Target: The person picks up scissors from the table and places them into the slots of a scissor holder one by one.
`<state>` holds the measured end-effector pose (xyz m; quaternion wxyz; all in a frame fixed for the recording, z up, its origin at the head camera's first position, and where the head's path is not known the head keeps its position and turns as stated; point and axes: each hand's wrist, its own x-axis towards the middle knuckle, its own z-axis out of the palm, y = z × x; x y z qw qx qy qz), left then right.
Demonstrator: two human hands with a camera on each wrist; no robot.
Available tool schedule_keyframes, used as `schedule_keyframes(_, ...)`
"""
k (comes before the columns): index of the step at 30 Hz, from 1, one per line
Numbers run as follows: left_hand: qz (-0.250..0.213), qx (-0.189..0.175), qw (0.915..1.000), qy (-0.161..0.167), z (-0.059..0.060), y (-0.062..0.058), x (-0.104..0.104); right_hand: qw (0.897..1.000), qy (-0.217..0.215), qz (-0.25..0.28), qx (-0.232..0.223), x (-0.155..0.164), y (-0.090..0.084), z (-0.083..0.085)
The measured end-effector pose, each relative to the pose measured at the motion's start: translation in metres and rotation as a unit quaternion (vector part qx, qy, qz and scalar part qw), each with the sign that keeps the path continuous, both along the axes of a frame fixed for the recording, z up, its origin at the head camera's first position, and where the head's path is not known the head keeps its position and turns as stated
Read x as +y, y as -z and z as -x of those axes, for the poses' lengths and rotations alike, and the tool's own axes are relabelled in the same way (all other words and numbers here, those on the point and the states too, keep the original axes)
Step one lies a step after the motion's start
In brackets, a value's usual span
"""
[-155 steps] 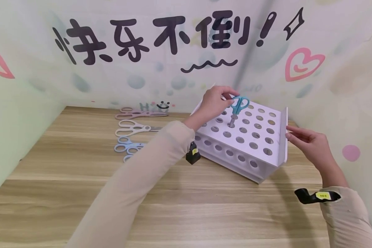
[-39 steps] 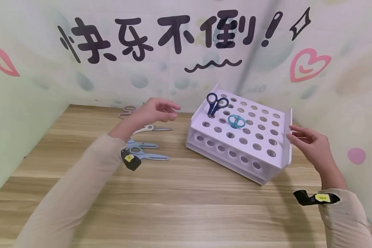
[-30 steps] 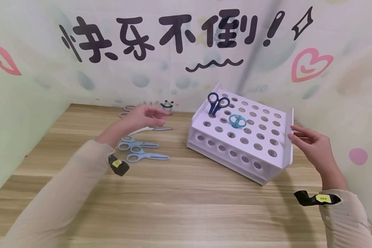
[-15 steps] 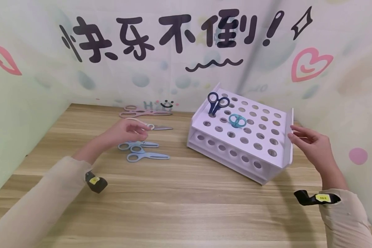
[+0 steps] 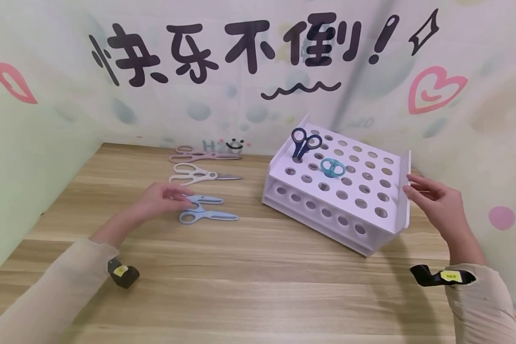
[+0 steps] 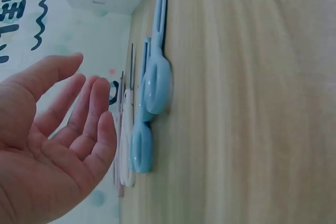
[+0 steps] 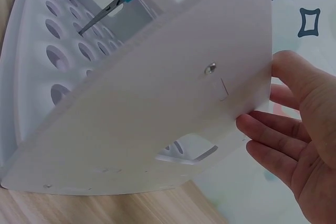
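Note:
My left hand hovers just behind the blue scissors, fingers loosely bent; the left wrist view shows nothing in its palm. The nearer blue scissors lie on the wooden table. The farther blue scissors have their handles partly covered by the hand. On the right, my right hand pinches the edge of the white rack's side panel between thumb and fingers. Navy scissors and teal scissors stand handles up in holes of the white rack. In the right wrist view, their blades hang inside.
Behind the blue pairs lie white-handled scissors and pink scissors, blades pointing right. A printed cloth backdrop closes off the table's back. The tabletop stretches in front of the rack.
The teal scissors went down into a rack hole and left the left hand, which then moved left and down to the blue scissors. The right hand has stayed on the rack.

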<state>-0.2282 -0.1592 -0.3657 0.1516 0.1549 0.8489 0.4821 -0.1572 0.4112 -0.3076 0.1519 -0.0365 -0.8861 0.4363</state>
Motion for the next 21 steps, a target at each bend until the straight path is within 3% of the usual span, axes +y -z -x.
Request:
schedule_keyframes(8,0.005,-0.012,0.9986,-0.052,-0.009,0.019,-0.004,1.0,-0.007,0.013,0.006,0.001,0.0,-0.001)
schedule_keyframes(21,0.063,0.002,0.9927,-0.103,-0.021,0.034,0.0,1.0,-0.004,0.013,0.011,0.001,0.002,0.0)
